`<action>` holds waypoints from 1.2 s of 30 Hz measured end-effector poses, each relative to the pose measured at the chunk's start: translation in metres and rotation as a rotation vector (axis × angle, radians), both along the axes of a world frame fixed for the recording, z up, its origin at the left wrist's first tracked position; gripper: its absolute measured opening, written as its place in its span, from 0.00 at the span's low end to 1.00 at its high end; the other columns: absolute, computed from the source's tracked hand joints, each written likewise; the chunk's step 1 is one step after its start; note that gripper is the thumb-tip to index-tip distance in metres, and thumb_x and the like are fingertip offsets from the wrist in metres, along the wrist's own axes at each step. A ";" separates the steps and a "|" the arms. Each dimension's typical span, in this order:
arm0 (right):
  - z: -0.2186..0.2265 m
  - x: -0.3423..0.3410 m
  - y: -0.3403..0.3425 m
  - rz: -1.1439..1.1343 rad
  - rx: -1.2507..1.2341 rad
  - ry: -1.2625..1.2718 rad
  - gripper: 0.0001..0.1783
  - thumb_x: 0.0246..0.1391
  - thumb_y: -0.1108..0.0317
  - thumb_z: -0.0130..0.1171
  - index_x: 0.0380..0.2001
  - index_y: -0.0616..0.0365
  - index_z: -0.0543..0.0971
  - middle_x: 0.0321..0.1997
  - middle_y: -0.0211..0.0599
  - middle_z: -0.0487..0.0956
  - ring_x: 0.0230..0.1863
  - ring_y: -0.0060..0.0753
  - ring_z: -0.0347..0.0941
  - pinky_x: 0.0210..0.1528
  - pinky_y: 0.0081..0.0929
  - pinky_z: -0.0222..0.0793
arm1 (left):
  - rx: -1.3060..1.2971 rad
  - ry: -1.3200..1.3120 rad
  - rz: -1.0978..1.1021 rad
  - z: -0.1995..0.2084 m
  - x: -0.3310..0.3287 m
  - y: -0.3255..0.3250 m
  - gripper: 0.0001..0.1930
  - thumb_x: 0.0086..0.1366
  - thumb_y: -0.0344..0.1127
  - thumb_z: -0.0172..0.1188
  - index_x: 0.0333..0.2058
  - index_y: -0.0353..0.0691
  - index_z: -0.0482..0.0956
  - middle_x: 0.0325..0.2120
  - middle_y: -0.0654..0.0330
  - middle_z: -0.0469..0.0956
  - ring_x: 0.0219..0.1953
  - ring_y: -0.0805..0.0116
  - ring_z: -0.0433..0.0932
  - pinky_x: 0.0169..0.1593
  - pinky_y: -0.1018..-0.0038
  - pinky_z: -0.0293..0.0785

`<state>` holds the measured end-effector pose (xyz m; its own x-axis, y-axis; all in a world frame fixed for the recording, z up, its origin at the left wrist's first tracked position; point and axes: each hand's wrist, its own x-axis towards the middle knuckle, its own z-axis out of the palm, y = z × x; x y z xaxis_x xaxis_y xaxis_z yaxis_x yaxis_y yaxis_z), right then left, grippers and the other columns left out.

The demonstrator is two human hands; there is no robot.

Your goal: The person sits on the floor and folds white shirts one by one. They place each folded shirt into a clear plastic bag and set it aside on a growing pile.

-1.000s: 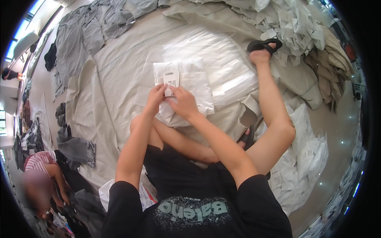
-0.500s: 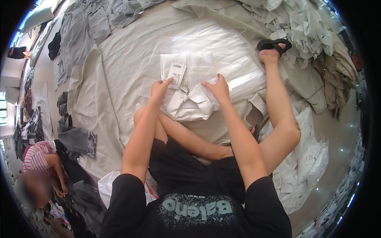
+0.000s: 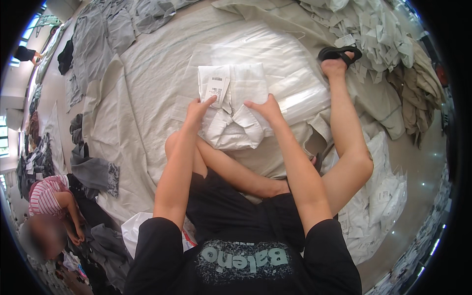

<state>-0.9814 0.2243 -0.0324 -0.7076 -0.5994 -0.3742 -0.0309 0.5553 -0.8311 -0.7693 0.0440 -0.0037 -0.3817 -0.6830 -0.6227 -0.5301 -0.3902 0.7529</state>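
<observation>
A folded white shirt (image 3: 246, 91) lies in front of my crossed legs, collar toward me. My left hand (image 3: 198, 112) grips its left edge, thumb on top beside the white hang tag (image 3: 216, 91) and the other fingers mostly hidden beneath. At the right edge, my right hand (image 3: 269, 109) holds the shirt the same way, its thumb pointing inward near the collar (image 3: 235, 130). Under and beyond the shirt spreads a stack of clear plastic bags (image 3: 295, 73).
A pale cloth (image 3: 147, 93) covers the floor. White tagged pieces (image 3: 368, 34) heap at far right, beside beige garments (image 3: 420, 93). Bagged white garments (image 3: 376, 206) lie near right, grey garments (image 3: 103, 39) far left. Another person (image 3: 51, 196) bends over dark clothes at left.
My right thumb has slid slightly inward over the shirt. The hang tag has shifted a little downward and left. Far left, another person's arm has come into view.
</observation>
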 end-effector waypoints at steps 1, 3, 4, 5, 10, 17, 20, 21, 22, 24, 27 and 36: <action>-0.002 0.001 0.001 0.015 -0.035 -0.007 0.54 0.34 0.45 0.88 0.54 0.76 0.74 0.52 0.60 0.85 0.52 0.50 0.85 0.56 0.38 0.80 | -0.036 0.028 -0.005 0.007 -0.002 0.009 0.44 0.58 0.51 0.80 0.60 0.21 0.73 0.53 0.42 0.82 0.54 0.58 0.84 0.53 0.65 0.81; -0.007 0.000 0.004 0.035 -0.041 0.015 0.55 0.33 0.45 0.89 0.54 0.77 0.74 0.52 0.61 0.85 0.53 0.51 0.85 0.56 0.38 0.80 | -0.084 0.088 -0.018 0.007 -0.004 0.019 0.43 0.57 0.45 0.82 0.62 0.23 0.70 0.53 0.43 0.82 0.54 0.58 0.83 0.54 0.65 0.81; -0.008 0.001 0.002 0.048 -0.018 0.041 0.55 0.33 0.45 0.89 0.54 0.77 0.73 0.52 0.61 0.85 0.53 0.52 0.85 0.56 0.38 0.80 | -0.101 0.117 -0.019 0.002 -0.002 0.021 0.44 0.57 0.42 0.82 0.63 0.24 0.68 0.54 0.43 0.81 0.54 0.58 0.83 0.54 0.65 0.82; -0.008 0.002 0.001 0.059 0.005 0.067 0.55 0.33 0.45 0.89 0.54 0.77 0.73 0.52 0.62 0.85 0.53 0.53 0.85 0.56 0.38 0.80 | -0.117 0.146 -0.021 -0.004 0.000 0.022 0.44 0.56 0.38 0.82 0.64 0.26 0.66 0.54 0.43 0.81 0.54 0.57 0.83 0.55 0.64 0.82; -0.009 0.011 -0.002 0.012 0.104 0.153 0.53 0.33 0.47 0.89 0.53 0.76 0.73 0.51 0.63 0.85 0.54 0.57 0.84 0.56 0.41 0.80 | -0.201 0.293 -0.025 -0.030 0.005 0.025 0.40 0.57 0.33 0.80 0.61 0.26 0.65 0.54 0.43 0.80 0.54 0.56 0.82 0.56 0.63 0.82; -0.008 0.019 -0.001 -0.050 0.051 0.218 0.51 0.34 0.50 0.87 0.53 0.74 0.72 0.49 0.64 0.85 0.51 0.59 0.85 0.55 0.43 0.80 | -0.236 0.318 -0.037 -0.040 0.002 0.028 0.38 0.58 0.32 0.78 0.61 0.26 0.65 0.53 0.44 0.80 0.53 0.56 0.83 0.54 0.64 0.82; 0.008 0.026 -0.003 -0.045 0.119 0.243 0.44 0.39 0.54 0.84 0.51 0.71 0.71 0.45 0.64 0.85 0.48 0.63 0.85 0.53 0.47 0.80 | -0.421 0.124 -0.110 -0.041 0.001 0.031 0.37 0.59 0.35 0.77 0.59 0.27 0.65 0.49 0.41 0.84 0.49 0.50 0.86 0.54 0.60 0.82; 0.014 0.030 -0.006 -0.037 0.126 0.271 0.42 0.40 0.56 0.82 0.51 0.70 0.70 0.45 0.64 0.85 0.48 0.65 0.84 0.53 0.49 0.80 | -0.489 0.067 -0.153 -0.041 0.000 0.032 0.36 0.59 0.36 0.76 0.59 0.28 0.65 0.47 0.40 0.84 0.48 0.46 0.86 0.54 0.58 0.81; 0.019 0.033 -0.008 -0.033 0.135 0.302 0.40 0.42 0.58 0.81 0.50 0.69 0.70 0.44 0.63 0.85 0.47 0.66 0.84 0.52 0.50 0.80 | -0.556 0.014 -0.199 -0.037 -0.003 0.035 0.34 0.60 0.36 0.75 0.58 0.28 0.65 0.45 0.38 0.85 0.48 0.42 0.85 0.53 0.55 0.81; 0.020 0.039 -0.012 -0.041 0.127 0.337 0.37 0.44 0.60 0.78 0.50 0.68 0.70 0.44 0.63 0.85 0.47 0.68 0.84 0.52 0.52 0.80 | -0.646 -0.055 -0.246 -0.031 -0.008 0.044 0.32 0.61 0.36 0.72 0.56 0.28 0.65 0.42 0.35 0.85 0.47 0.35 0.84 0.52 0.51 0.80; -0.003 0.040 -0.015 -0.070 0.007 0.318 0.38 0.46 0.64 0.74 0.57 0.71 0.69 0.49 0.61 0.85 0.51 0.60 0.84 0.55 0.49 0.79 | -0.701 -0.100 -0.260 -0.014 -0.023 0.059 0.29 0.61 0.34 0.69 0.55 0.28 0.66 0.40 0.33 0.84 0.45 0.29 0.83 0.50 0.46 0.78; 0.033 0.059 -0.027 -0.056 -0.371 0.003 0.66 0.36 0.47 0.89 0.70 0.74 0.65 0.59 0.58 0.82 0.62 0.52 0.79 0.63 0.40 0.76 | -0.954 0.102 -0.367 -0.014 -0.030 0.114 0.36 0.58 0.38 0.69 0.62 0.27 0.67 0.54 0.30 0.76 0.57 0.35 0.76 0.62 0.50 0.72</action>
<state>-0.9228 0.1969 0.0002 -0.7438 -0.6544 -0.1363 -0.0119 0.2168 -0.9761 -0.7996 0.1583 -0.0179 -0.6878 -0.7069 0.1654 -0.4120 0.5676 0.7128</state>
